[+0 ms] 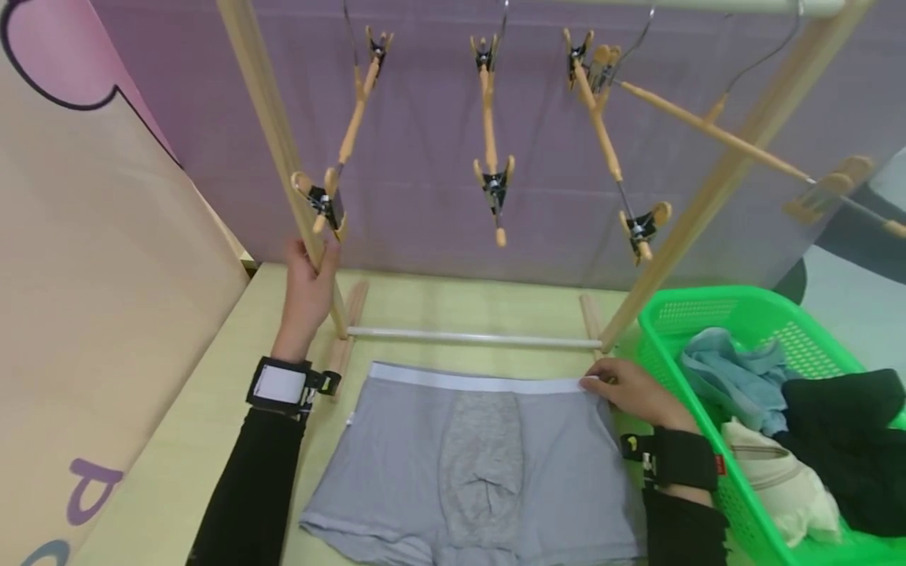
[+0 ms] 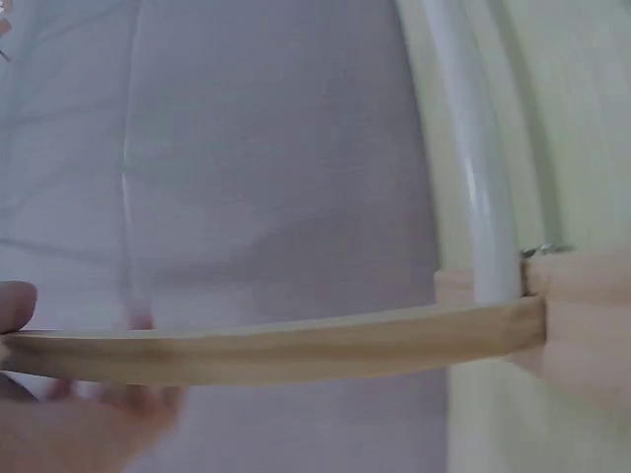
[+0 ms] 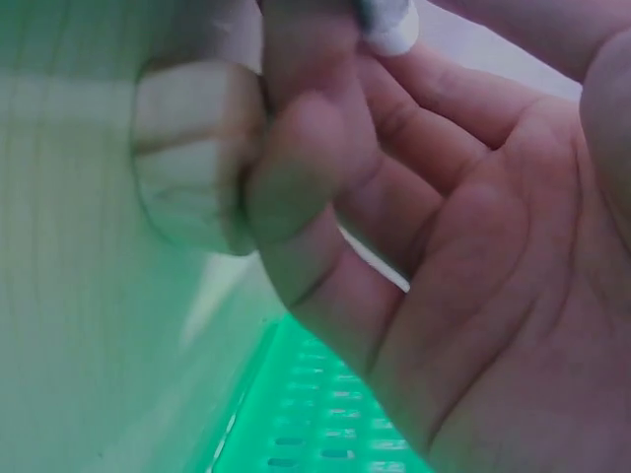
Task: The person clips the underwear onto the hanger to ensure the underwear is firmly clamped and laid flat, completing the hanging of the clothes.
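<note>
A pair of grey boxer briefs (image 1: 396,456) with a white waistband lies spread flat on the table, waistband toward the rack. My right hand (image 1: 640,395) pinches the waistband's right corner; in the right wrist view a bit of white band (image 3: 396,32) shows by the curled fingers. On the other side, my left hand (image 1: 307,289) grips the left post (image 1: 272,118) of a wooden clothes rack. The left wrist view shows that post (image 2: 286,353) between thumb and fingers. Several wooden clip hangers (image 1: 488,118) hang from the rack's top rail.
Right of the briefs stands a green basket (image 1: 750,487) holding blue, black and white cloths. A white bar (image 1: 474,338) joins the rack's feet just beyond the waistband. One hanger (image 1: 708,130) at right hangs turned sideways. A purple-grey panel (image 1: 425,212) rises behind.
</note>
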Available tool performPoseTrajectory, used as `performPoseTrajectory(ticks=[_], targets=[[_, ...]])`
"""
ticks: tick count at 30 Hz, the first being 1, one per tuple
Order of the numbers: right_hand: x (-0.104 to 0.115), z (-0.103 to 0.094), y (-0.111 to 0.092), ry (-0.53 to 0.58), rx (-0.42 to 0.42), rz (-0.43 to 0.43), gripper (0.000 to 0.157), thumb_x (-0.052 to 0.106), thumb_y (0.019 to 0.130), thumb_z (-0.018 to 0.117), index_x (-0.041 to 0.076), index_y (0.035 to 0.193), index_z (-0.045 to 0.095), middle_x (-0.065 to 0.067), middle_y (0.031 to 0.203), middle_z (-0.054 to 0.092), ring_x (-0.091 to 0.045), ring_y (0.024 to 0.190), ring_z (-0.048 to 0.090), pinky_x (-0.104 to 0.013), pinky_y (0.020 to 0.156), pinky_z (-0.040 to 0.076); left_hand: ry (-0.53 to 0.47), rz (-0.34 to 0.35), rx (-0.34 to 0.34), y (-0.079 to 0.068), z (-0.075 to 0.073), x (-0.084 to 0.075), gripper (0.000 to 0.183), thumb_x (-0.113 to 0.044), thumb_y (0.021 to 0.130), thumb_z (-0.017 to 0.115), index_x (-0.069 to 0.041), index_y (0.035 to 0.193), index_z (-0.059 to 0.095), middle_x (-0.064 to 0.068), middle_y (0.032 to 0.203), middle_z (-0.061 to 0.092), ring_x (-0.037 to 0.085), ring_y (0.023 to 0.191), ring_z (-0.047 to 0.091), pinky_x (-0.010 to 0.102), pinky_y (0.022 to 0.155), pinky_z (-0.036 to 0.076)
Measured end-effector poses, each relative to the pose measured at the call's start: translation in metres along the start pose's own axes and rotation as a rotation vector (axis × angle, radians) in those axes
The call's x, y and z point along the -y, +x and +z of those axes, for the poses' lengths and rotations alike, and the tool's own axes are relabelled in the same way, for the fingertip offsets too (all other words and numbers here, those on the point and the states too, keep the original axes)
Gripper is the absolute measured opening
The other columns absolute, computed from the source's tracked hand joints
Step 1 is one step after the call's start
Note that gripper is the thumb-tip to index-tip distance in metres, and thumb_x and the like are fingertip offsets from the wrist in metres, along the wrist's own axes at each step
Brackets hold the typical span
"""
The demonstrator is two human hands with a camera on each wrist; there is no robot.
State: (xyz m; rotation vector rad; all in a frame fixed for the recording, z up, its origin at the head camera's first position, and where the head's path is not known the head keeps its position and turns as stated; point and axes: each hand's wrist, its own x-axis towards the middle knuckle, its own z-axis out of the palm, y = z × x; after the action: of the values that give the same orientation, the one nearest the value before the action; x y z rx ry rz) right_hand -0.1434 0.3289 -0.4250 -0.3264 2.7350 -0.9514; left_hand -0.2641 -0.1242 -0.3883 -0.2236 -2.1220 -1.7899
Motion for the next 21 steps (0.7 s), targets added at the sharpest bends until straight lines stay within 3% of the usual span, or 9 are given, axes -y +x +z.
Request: performPoseTrajectory(ticks=[5,8,10,12,16,21], targets=[[0.003,-0.008,-0.007,0.024,-0.05,0.088,0.031,0.025,0.103,0.056,-0.004,0.112,0.065,-0.01,0.093,0.067,-0.018,0.077,0.058,-0.031,0.063,0.048,-0.046,0.029,0.113,0.002,0.005,0.007,0.031,-0.019,0.107,0.045,0.01,0.107,0.055,0.007,0.082,0.062,0.008,0.071,0.061,0.021,0.07,0.053],[0.017,-0.02,-0.018,0.04,-0.123,0.107,0.038,0.029,0.104,0.052,-0.004,0.121,0.062,-0.013,0.097,0.068,-0.017,0.081,0.062,-0.033,0.066,0.051,-0.024,0.006,0.104,-0.001,0.01,0.004,0.025,-0.016,0.106,0.045,0.006,0.106,0.056,0.004,0.073,0.055,0.011,0.062,0.053,0.02,0.059,0.047],[0.032,-0.028,-0.027,0.056,-0.195,0.08,0.04,0.031,0.105,0.051,-0.001,0.126,0.06,-0.014,0.105,0.069,-0.012,0.086,0.064,-0.03,0.069,0.053,-0.012,-0.001,0.103,-0.004,0.012,-0.002,0.025,-0.012,0.106,0.044,0.009,0.108,0.056,0.005,0.07,0.053,0.012,0.06,0.05,0.021,0.057,0.045],[0.046,-0.036,-0.037,0.063,-0.306,0.051,0.038,0.03,0.105,0.052,0.0,0.128,0.058,-0.014,0.111,0.067,-0.005,0.089,0.063,-0.026,0.071,0.054,-0.013,0.001,0.114,-0.007,0.015,-0.01,0.025,-0.009,0.106,0.043,0.013,0.109,0.056,0.008,0.07,0.053,0.014,0.059,0.049,0.022,0.056,0.044],[0.06,-0.048,-0.057,0.112,-0.584,0.08,0.039,0.032,0.103,0.054,0.009,0.135,0.055,0.001,0.115,0.064,0.005,0.092,0.06,-0.016,0.075,0.051,0.014,0.017,0.123,-0.011,0.018,-0.02,0.026,-0.007,0.106,0.042,0.014,0.11,0.056,0.013,0.07,0.052,0.012,0.059,0.048,0.022,0.057,0.043],[0.069,-0.065,-0.079,0.189,-0.851,0.186,0.044,0.033,0.103,0.052,0.024,0.145,0.044,0.007,0.128,0.056,0.002,0.1,0.056,-0.023,0.098,0.041,0.038,0.029,0.112,-0.009,0.017,-0.022,0.024,-0.007,0.106,0.043,0.013,0.109,0.056,0.013,0.071,0.051,0.015,0.061,0.048,0.02,0.057,0.041]])
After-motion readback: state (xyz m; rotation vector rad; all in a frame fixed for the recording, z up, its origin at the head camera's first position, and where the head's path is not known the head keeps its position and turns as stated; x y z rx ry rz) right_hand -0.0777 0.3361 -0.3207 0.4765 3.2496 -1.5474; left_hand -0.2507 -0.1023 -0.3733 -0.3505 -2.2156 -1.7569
